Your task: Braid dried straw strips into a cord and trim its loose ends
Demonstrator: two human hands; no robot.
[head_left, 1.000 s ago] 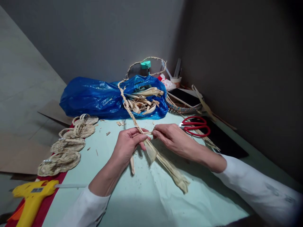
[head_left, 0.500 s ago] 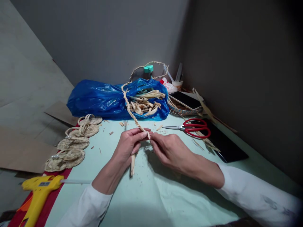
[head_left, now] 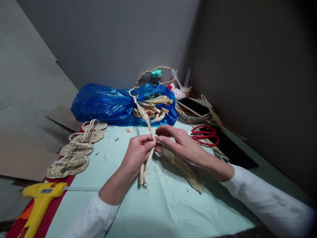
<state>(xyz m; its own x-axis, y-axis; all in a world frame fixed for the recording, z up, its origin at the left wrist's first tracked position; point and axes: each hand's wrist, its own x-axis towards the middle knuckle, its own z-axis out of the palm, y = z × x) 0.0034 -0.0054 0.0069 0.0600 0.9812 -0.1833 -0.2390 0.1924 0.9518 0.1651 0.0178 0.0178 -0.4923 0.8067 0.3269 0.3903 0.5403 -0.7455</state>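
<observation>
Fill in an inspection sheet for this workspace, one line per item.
Surface: pale green cover, wrinkled near the front; small scraps scattered on it.
Job's things: braid runs over the open blue bag of dry strips; long loose strip below the right hand.
Clutter: red-handled scissors, phone and black flat item at right; four woven pieces and yellow glue gun at left.
Hands: left hand pinches the braid; right hand beside it, fingers parted.
Cables: nothing seen.
Surroundings: plain grey wall behind; dark wall at right.
</observation>
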